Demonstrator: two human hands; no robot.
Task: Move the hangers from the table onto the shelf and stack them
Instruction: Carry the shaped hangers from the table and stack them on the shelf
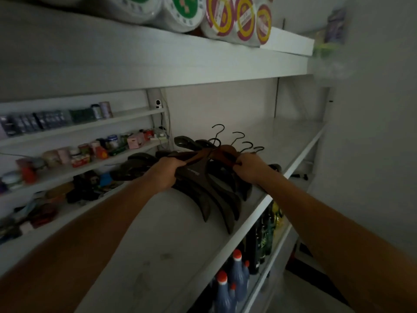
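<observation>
Hangers [209,181] — gripped by both hands — overlap on shelf [282,136].

Dim, soft picture; brighter haze upper right, wide-angle bending at edges.

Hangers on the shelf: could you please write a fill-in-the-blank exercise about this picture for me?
1. The left hand and the right hand both grip one brown ____.
2. The pile of dark hangers lies on a white ____.
3. Below it stand ____ with red caps.
Missing words: hanger; shelf; bottles.
</observation>
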